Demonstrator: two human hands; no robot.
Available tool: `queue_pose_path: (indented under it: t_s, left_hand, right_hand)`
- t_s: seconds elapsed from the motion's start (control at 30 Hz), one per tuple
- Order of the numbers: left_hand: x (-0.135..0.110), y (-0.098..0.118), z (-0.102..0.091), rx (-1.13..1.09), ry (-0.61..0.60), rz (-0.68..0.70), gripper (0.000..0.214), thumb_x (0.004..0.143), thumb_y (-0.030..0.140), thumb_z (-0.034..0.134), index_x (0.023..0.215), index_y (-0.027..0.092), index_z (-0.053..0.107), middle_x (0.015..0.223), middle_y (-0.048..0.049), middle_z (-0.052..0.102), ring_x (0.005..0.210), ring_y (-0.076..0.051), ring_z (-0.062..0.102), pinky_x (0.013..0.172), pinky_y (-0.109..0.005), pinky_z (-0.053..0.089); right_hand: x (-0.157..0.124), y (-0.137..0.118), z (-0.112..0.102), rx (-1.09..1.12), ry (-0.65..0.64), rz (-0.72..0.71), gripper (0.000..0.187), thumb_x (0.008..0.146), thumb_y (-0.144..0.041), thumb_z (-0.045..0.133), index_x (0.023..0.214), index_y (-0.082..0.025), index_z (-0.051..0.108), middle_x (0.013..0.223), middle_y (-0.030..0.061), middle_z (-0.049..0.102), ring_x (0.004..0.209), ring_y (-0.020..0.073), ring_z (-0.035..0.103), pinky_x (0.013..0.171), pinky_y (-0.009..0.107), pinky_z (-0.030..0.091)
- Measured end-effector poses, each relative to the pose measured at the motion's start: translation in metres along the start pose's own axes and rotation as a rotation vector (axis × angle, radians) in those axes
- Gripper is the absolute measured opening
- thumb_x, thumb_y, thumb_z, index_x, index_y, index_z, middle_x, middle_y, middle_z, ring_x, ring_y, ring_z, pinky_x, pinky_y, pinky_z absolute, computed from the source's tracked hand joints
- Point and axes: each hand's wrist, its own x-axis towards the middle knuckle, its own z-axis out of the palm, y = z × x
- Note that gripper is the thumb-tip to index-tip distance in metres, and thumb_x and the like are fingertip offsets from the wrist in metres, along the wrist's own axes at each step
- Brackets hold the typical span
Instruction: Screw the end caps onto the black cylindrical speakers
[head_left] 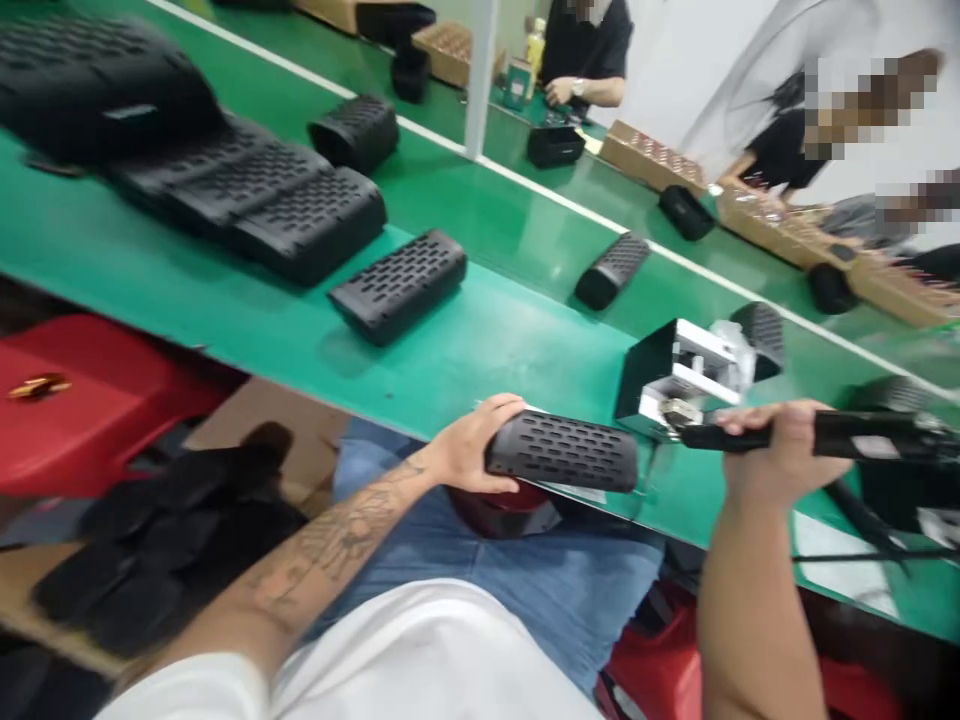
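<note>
My left hand is closed round the left end of a black housing with slotted holes, which lies level at the bench's front edge, above my lap. My right hand grips a black electric screwdriver, held roughly level. Its tip points left, at the front of a small black and silver box that looks like a screw feeder. Whether a screw sits on the tip is too small to tell. Another slotted housing lies farther up the bench to the left.
More black housings stand in a row on the green bench at left. Others are spread along the far strip, beyond a white line. A red stool stands at left. Co-workers sit across, near cardboard trays.
</note>
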Motion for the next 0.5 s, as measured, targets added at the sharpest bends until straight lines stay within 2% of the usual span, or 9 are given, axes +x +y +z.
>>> queue_pose_path:
  t_s: [0.1, 0.2, 0.3, 0.4, 0.5]
  left_hand:
    - [-0.005, -0.009, 0.002, -0.020, -0.004, 0.010, 0.136, 0.080, 0.060, 0.108, 0.186, 0.022, 0.031, 0.172, -0.0304, 0.056, 0.161, -0.052, 0.063, 0.131, -0.071, 0.060]
    - [-0.002, -0.004, 0.000, -0.003, -0.033, 0.005, 0.133, 0.083, 0.058, 0.107, 0.186, 0.022, 0.031, 0.171, -0.0301, 0.056, 0.161, -0.052, 0.062, 0.131, -0.072, 0.059]
    - [0.000, -0.001, -0.004, 0.008, -0.033, 0.004, 0.130, 0.085, 0.054, 0.106, 0.187, 0.022, 0.031, 0.172, -0.0301, 0.055, 0.161, -0.052, 0.061, 0.131, -0.073, 0.059]
    - [0.002, -0.001, -0.005, 0.014, -0.036, -0.005, 0.125, 0.088, 0.046, 0.103, 0.188, 0.022, 0.030, 0.173, -0.0285, 0.055, 0.162, -0.051, 0.060, 0.132, -0.072, 0.058]
    - [0.002, -0.002, -0.007, 0.012, -0.028, -0.001, 0.121, 0.091, 0.046, 0.102, 0.187, 0.023, 0.032, 0.170, -0.0271, 0.057, 0.159, -0.049, 0.063, 0.130, -0.070, 0.061]
  right_hand:
    - [-0.028, -0.006, 0.006, 0.006, 0.035, -0.059, 0.037, 0.098, -0.054, 0.095, 0.099, -0.026, 0.070, 0.076, -0.0030, 0.072, 0.064, 0.0204, 0.077, 0.063, 0.037, 0.068]
    - [-0.048, -0.011, 0.000, -0.014, 0.054, -0.095, 0.039, 0.094, -0.052, 0.097, 0.097, -0.027, 0.067, 0.074, -0.0047, 0.070, 0.061, 0.0207, 0.077, 0.064, 0.039, 0.069]
    - [-0.058, -0.020, -0.026, -0.074, 0.073, -0.141, 0.039, 0.094, -0.052, 0.096, 0.099, -0.027, 0.068, 0.075, -0.0051, 0.070, 0.060, 0.0201, 0.076, 0.065, 0.040, 0.070]
    - [-0.070, -0.026, -0.055, -0.092, 0.065, -0.270, 0.036, 0.097, -0.052, 0.094, 0.099, -0.027, 0.069, 0.069, -0.0076, 0.066, 0.050, 0.0154, 0.067, 0.058, 0.035, 0.066]
    - [-0.085, -0.024, -0.063, -0.038, 0.003, -0.374, 0.027, 0.102, -0.049, 0.089, 0.099, -0.027, 0.073, 0.065, -0.0088, 0.065, 0.042, 0.0121, 0.058, 0.050, 0.029, 0.061]
